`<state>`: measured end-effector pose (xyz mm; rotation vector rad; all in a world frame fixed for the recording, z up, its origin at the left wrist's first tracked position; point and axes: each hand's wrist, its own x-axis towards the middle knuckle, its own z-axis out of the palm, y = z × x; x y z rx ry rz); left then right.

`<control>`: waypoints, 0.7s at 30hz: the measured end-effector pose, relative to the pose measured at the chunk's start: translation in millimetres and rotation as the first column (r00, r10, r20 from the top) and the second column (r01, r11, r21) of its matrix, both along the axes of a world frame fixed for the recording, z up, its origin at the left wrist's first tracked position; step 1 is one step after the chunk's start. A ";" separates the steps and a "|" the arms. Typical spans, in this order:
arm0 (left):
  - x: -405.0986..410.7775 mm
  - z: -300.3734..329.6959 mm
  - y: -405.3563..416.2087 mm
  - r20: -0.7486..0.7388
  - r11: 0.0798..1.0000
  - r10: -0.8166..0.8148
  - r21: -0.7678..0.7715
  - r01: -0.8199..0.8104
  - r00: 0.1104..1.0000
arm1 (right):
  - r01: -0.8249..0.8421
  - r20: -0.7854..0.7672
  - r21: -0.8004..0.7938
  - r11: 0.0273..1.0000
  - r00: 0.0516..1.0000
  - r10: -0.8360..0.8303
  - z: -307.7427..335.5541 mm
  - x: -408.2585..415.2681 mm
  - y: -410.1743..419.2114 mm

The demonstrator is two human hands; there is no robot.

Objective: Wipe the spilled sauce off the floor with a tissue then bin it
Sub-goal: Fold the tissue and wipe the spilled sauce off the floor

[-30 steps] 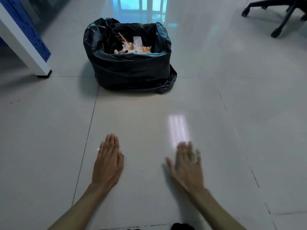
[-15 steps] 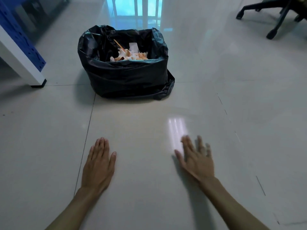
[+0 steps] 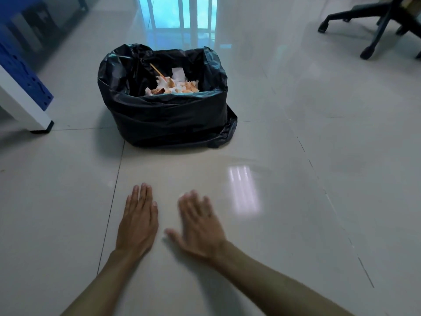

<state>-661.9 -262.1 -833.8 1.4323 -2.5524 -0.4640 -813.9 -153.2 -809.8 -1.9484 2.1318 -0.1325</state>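
No sauce shows anywhere on the floor [image 3: 307, 201] that we can see, and no loose tissue lies near us; the pale tiles in front of us look clean and glossy. Crumpled tissues [image 3: 175, 86], white with orange stains, sit inside the bin [image 3: 164, 115], a black-bagged container standing on the floor, straight ahead on the far side of our hands. We judge from this that wiping and binning are already done.

Our left hand [image 3: 137, 222] lies flat with palm down on the tile, fingers [image 3: 142, 197] straight and close together, holding nothing. Our right hand [image 3: 200, 226] is just beside it, blurred, palm down and low over the floor, its fingers spread a little and empty; we cannot tell if it touches the tile.

Both hands point away from us, toward the bin, with the left one slightly more in line with it. Were anything left to drop in, the reach would go straight forward and far.

Off to the far left stands a white table leg [image 3: 25, 106] with a blue panel, and at the far right the base of a wheeled chair [image 3: 373, 35].
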 end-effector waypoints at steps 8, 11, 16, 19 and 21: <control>1.6 1.4 2.3 -0.033 1.000 0.016 -0.015 -0.017 0.999 | 0.030 -0.085 -0.074 0.997 0.996 -0.036 -2.0 -46.5 14.8; 0.0 9.3 -0.6 -0.044 0.998 0.057 -0.034 -0.058 0.997 | 0.304 -0.168 -0.013 0.953 0.938 -0.302 3.8 -114.0 39.1; -12.0 21.3 -19.1 -0.085 0.993 0.113 -0.010 -0.114 0.990 | 0.589 -0.163 0.068 0.805 0.803 -0.573 15.3 -183.7 53.1; -22.3 15.0 -22.6 -0.117 0.990 0.143 0.020 -0.142 0.983 | 0.617 -0.115 0.081 0.783 0.786 -0.607 11.9 -175.5 25.0; -24.9 10.6 -22.3 -0.094 0.989 0.141 -0.023 -0.143 0.986 | 0.583 -0.093 0.053 0.810 0.811 -0.578 6.7 -165.9 0.1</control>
